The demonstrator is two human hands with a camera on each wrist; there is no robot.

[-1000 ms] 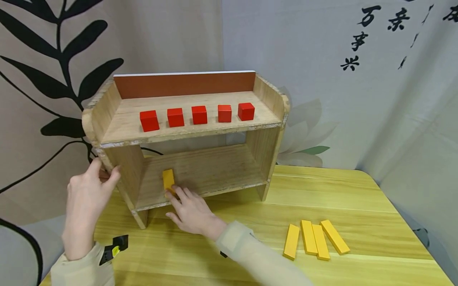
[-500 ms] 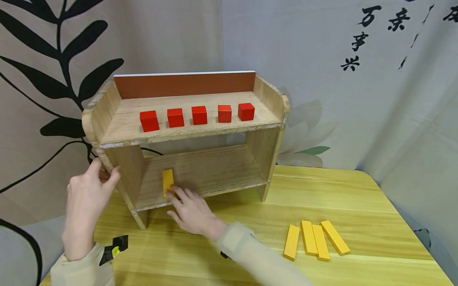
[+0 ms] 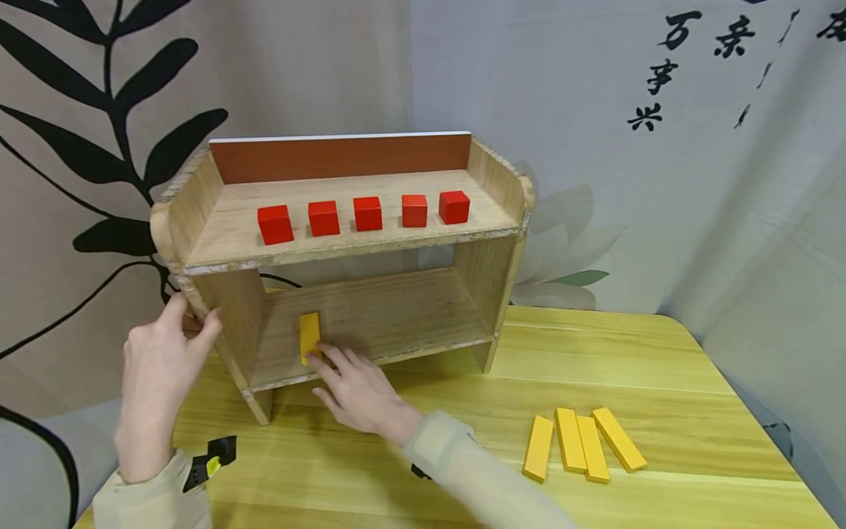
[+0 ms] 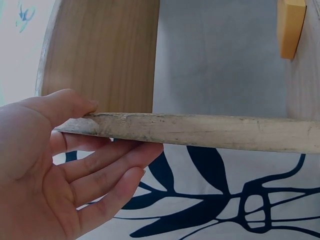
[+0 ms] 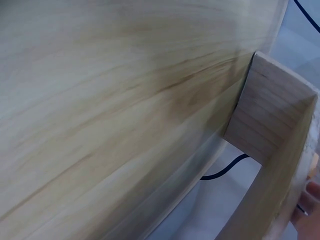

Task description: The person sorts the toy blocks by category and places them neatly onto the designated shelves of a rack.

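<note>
At the left side of a small wooden two-tier shelf (image 3: 370, 308), my left hand (image 3: 161, 356) grips the edge of the side panel. The left wrist view shows the thumb of that hand (image 4: 75, 165) on one face of the panel and the fingers on the other. A yellow rectangular block (image 3: 309, 336) is on the lower board, towards its left end. My right hand (image 3: 360, 389) reaches over the board's front edge, fingertips at the block's lower right, thumb apart from it. Only part of the right hand (image 5: 309, 210) enters the right wrist view.
Several red cubes (image 3: 367, 214) stand in a spaced row on the upper board. Several yellow blocks (image 3: 571, 439) lie on the wooden table (image 3: 687, 411) to the right. Printed cloth (image 3: 529, 73) hangs behind the shelf.
My right hand has shifted very slightly right, its thumb drawing a little away from the shelf. The yellow block there has barely moved. My left hand keeps its grip.
</note>
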